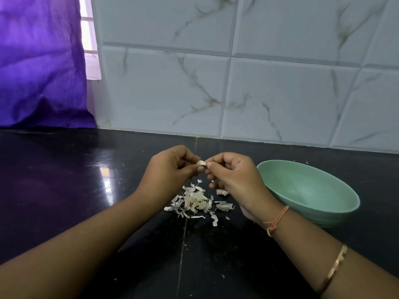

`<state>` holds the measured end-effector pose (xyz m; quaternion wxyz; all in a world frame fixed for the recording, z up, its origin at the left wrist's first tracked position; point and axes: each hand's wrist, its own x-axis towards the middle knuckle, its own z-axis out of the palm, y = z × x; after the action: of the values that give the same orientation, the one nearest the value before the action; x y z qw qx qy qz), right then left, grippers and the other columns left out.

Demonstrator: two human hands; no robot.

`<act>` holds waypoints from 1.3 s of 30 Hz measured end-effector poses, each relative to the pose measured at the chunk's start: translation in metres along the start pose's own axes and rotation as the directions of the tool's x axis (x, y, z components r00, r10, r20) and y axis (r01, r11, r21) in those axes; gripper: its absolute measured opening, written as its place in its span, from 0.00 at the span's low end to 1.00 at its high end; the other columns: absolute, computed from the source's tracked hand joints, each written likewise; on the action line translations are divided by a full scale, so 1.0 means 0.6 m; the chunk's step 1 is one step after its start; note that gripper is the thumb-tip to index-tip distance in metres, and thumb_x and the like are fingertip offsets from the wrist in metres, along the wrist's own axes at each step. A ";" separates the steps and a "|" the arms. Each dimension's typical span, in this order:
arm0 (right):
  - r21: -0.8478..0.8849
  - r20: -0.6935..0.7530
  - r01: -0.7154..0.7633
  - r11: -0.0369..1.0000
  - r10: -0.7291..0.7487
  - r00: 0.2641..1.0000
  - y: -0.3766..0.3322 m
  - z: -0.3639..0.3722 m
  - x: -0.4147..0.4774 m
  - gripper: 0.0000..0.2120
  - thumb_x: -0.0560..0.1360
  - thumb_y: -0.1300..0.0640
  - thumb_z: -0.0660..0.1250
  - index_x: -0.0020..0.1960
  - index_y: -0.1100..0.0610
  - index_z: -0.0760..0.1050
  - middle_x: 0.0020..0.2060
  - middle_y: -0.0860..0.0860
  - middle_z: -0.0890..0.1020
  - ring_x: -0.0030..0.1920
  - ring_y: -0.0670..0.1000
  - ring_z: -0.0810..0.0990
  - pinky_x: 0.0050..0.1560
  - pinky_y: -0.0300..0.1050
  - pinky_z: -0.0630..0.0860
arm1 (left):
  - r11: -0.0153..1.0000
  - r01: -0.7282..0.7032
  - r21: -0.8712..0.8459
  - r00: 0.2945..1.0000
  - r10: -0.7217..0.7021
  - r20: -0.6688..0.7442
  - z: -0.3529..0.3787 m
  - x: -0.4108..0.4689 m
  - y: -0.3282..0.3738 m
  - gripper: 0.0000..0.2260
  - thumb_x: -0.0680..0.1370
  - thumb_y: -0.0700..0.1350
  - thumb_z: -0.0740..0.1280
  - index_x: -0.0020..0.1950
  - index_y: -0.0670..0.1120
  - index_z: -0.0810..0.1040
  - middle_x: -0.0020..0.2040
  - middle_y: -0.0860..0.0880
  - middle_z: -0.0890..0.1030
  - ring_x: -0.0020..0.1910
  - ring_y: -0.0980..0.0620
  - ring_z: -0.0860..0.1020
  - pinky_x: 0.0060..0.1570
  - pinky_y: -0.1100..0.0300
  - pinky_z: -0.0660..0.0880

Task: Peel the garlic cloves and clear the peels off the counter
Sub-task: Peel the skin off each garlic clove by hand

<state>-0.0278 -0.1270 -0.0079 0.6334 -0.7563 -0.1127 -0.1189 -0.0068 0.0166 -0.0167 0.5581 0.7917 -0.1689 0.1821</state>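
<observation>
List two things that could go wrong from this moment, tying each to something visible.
1. The garlic clove is pinched only by the fingertips of the left hand and right hand; it might slip from that grip into the peels.
2. The peels lie loose and scattered on the counter; stray flecks, like one behind the green bowl, could be missed when clearing.

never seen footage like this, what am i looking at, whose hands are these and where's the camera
No machine here: a person works with two bare hands. The single picture comes from a camera worn on their head, looking forward and down. The left hand and right hand both pinch a small garlic clove between them, above a dark counter. Below them lies a pile of papery peels. A green bowl stands to the right, by the right wrist.
</observation>
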 end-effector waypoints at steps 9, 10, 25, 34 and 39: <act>0.428 0.170 -0.330 0.841 0.284 0.944 -0.010 -0.002 0.002 0.03 0.73 0.69 0.64 0.44 0.65 0.77 0.34 0.56 0.75 0.31 0.45 0.72 0.30 0.36 0.75 | 0.998 -0.057 -0.028 0.998 0.056 -0.026 0.000 -0.003 0.001 0.11 0.68 0.37 0.74 0.34 0.51 0.77 0.35 0.52 0.84 0.33 0.59 0.80 0.40 0.60 0.78; 0.443 0.186 -0.344 0.828 0.291 0.939 -0.010 -0.004 0.002 0.03 0.73 0.69 0.64 0.45 0.66 0.77 0.33 0.55 0.74 0.30 0.45 0.72 0.30 0.36 0.74 | 0.998 -0.061 -0.032 0.998 0.060 -0.030 0.000 -0.002 0.001 0.11 0.68 0.37 0.74 0.33 0.52 0.77 0.36 0.52 0.84 0.34 0.58 0.81 0.41 0.59 0.79; 0.521 0.191 -0.377 0.766 0.326 0.926 -0.014 -0.001 0.000 0.04 0.72 0.70 0.64 0.40 0.66 0.75 0.27 0.53 0.73 0.27 0.44 0.69 0.26 0.33 0.71 | 0.979 -0.129 -0.158 0.985 0.144 0.093 -0.005 0.001 0.008 0.09 0.67 0.31 0.72 0.35 0.45 0.78 0.32 0.57 0.83 0.35 0.61 0.81 0.38 0.71 0.75; 0.527 0.175 -0.383 0.758 0.345 0.922 -0.017 0.001 0.001 0.08 0.72 0.71 0.62 0.36 0.64 0.72 0.25 0.52 0.71 0.26 0.44 0.66 0.25 0.33 0.67 | 0.973 -0.105 -0.207 0.984 0.132 0.122 -0.005 0.001 0.010 0.09 0.67 0.30 0.71 0.35 0.43 0.78 0.31 0.55 0.83 0.33 0.61 0.80 0.37 0.71 0.75; 0.532 0.171 -0.380 0.756 0.344 0.923 -0.017 0.001 0.000 0.09 0.71 0.72 0.61 0.34 0.63 0.71 0.25 0.52 0.70 0.27 0.44 0.65 0.25 0.33 0.65 | 0.968 -0.088 -0.235 0.984 0.122 0.133 -0.006 0.000 0.009 0.08 0.67 0.30 0.71 0.36 0.41 0.78 0.33 0.53 0.83 0.34 0.59 0.81 0.37 0.69 0.77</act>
<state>-0.0310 -0.1245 0.0016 0.8324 -0.5498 -0.0137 0.0674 -0.0097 0.0179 -0.0110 0.6209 0.7236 -0.2710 0.1320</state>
